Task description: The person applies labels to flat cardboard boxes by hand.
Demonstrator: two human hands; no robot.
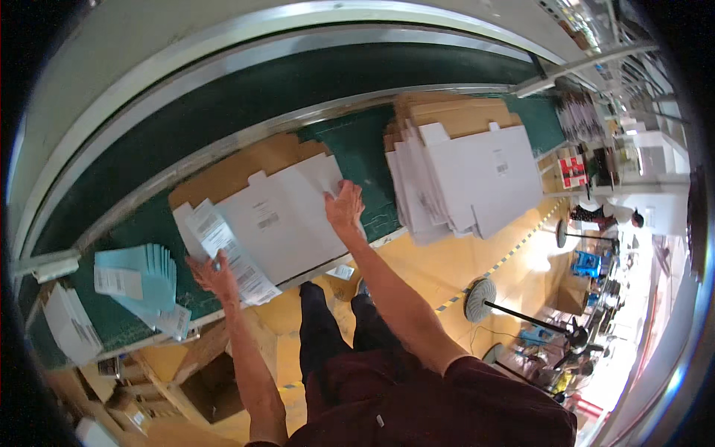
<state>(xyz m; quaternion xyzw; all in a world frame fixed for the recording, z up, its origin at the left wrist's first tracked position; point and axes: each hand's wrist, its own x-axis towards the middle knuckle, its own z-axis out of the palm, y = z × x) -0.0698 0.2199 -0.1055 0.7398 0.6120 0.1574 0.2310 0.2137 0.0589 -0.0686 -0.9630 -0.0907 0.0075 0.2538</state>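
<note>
Green matting covers the long work table [357, 149], which runs across the view beside a dark conveyor belt [223, 97] framed by metal rails. On the table to the person's right sits a tall stack of flattened white cartons [465, 179], fanned at its near edge and backed by brown cardboard sheets [454, 112] on the far side. In front of the person lies a single flat white carton [272, 220], unfolded, with its brown inner face showing along the far edge and its near edge reaching the table edge. The right hand [344, 208] rests on the right part of this carton, fingers spread and flat, gripping nothing. A long white printed leaflet [227, 249] lies across the left part of the carton. The left hand [214, 274] sits at the leaflet's near side with fingers curled against the paper; whether it pinches the sheet or only presses on it cannot be determined. The two hands are well apart. Left of the left hand, a fanned pile of light blue leaflets [141, 279] lies on the mat, and a smaller white stack [71, 324] sits near the table's left end.
</note>
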